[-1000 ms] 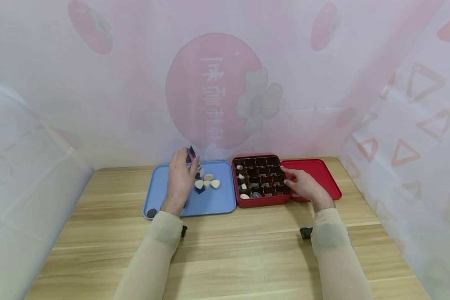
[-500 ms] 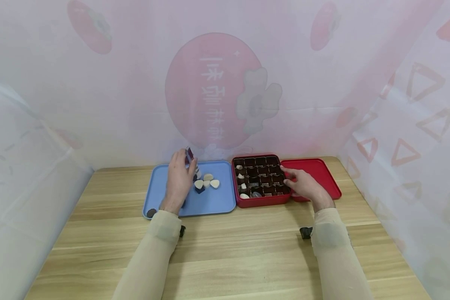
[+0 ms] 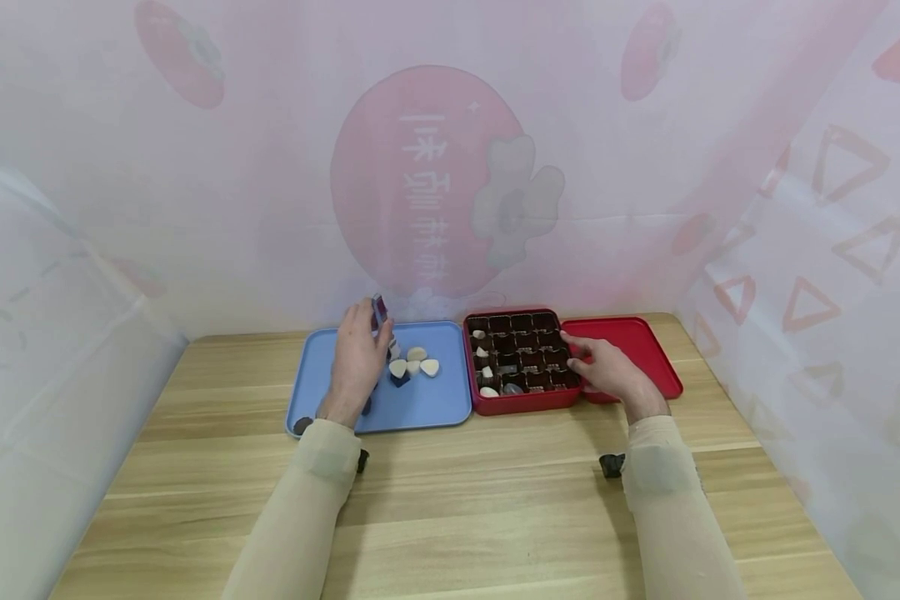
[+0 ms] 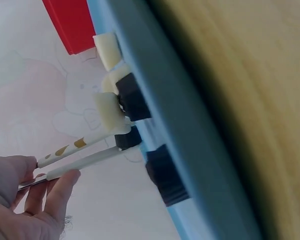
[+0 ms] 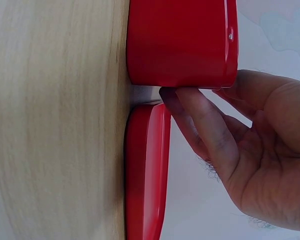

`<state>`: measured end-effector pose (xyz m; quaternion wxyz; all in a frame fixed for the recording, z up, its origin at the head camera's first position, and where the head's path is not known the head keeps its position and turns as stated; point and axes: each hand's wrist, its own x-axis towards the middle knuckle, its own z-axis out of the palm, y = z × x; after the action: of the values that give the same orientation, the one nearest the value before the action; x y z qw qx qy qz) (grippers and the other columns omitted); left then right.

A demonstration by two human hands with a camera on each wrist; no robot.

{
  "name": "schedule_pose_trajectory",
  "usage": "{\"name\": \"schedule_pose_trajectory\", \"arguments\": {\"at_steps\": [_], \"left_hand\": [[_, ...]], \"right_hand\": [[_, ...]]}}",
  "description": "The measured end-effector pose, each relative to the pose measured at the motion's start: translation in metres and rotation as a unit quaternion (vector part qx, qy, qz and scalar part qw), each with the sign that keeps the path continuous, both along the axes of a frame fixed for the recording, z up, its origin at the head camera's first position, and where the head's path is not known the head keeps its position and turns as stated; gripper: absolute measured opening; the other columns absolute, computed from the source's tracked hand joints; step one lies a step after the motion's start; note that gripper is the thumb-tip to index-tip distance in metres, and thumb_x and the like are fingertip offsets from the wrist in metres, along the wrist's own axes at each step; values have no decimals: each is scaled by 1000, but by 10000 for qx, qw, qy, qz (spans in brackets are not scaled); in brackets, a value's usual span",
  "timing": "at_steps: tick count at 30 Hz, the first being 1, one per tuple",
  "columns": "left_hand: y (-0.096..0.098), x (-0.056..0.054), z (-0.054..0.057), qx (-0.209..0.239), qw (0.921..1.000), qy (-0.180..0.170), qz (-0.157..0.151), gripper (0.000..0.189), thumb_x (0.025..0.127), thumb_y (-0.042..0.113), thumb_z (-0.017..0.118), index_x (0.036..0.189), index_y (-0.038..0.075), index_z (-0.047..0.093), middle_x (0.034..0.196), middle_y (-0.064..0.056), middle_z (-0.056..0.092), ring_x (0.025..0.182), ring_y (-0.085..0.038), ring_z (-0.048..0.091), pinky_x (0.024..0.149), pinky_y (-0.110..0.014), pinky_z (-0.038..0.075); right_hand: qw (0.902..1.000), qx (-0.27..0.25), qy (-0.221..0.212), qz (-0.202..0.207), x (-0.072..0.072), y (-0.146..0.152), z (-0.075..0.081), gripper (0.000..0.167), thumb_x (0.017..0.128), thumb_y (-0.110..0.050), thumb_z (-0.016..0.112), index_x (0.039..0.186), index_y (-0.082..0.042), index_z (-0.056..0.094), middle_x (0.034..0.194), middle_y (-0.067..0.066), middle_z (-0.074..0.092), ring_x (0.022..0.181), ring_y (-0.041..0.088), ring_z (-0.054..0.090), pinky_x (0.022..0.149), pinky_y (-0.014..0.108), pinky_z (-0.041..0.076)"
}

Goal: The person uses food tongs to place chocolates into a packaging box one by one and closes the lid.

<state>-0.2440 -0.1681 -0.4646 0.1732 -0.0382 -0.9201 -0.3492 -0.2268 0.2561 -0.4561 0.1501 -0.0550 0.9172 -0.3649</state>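
My left hand [image 3: 355, 354] grips a pair of tongs [image 4: 85, 161] with white arms, one patterned in gold, over the blue tray [image 3: 427, 412]. In the left wrist view the tong tips reach a dark chocolate [image 4: 128, 138], close beside a white chocolate [image 4: 110, 111]. Several white chocolates [image 3: 430, 367] and dark ones lie on the tray. My right hand [image 3: 607, 367] is at the right side of a red box [image 3: 528, 404], its fingers touching the box wall. The box's brown divided insert [image 3: 527, 342] holds chocolates in its left column and one in the front row.
A red lid [image 3: 645, 354] lies right of the box, partly behind my right hand. One dark round chocolate [image 3: 302, 426] sits at the tray's front left corner. The wooden table [image 3: 480, 508] ends at a printed cloth wall [image 3: 270, 208] behind.
My left hand has shifted slightly left with the tongs, and another dark chocolate shows beside the wrist. My right hand and the box have stayed in place.
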Motion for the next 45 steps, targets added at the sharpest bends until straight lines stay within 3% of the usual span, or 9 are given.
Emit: {"name": "schedule_pose_trajectory", "arguments": {"at_steps": [9,24,31,39,45], "left_hand": [[11,3,13,476,9974,462,-283,24,123,21,66,133,-1,67,130,-23,68,127,-42,71,106,-56,70],[61,6,27,973,9910,567,-724,18,121,19,69,129,3,69,131,-19,69,129,-39,75,98,-47,76],[88,0,24,1274,9857,509,-979,23,121,18,69,136,2,67,134,-17,68,132,-37,77,105,-38,75],[119,-7,21,1553,9780,471,-1308,24,121,15,67,137,-2,66,136,-21,65,137,-40,76,110,-38,72],[138,-10,19,1318,9814,373,-1345,21,122,19,66,136,3,68,134,-16,63,120,-32,77,97,-38,75]], "right_hand": [[10000,9,41,26,-1,0,1,71,118,-5,68,182,-8,38,136,26,64,70,15,54,70,27,67],[10000,-43,-14,-5,0,0,0,71,118,-4,66,182,-8,38,139,28,64,73,15,55,72,27,69],[10000,-41,-3,3,0,0,1,71,118,-4,67,182,-7,38,137,28,63,72,15,55,71,26,68],[10000,-40,0,6,1,0,0,70,118,-4,66,182,-7,38,136,27,64,69,14,53,71,26,68],[10000,-45,21,21,1,0,0,70,118,-4,66,182,-7,38,135,27,64,70,14,53,71,26,67]]}}
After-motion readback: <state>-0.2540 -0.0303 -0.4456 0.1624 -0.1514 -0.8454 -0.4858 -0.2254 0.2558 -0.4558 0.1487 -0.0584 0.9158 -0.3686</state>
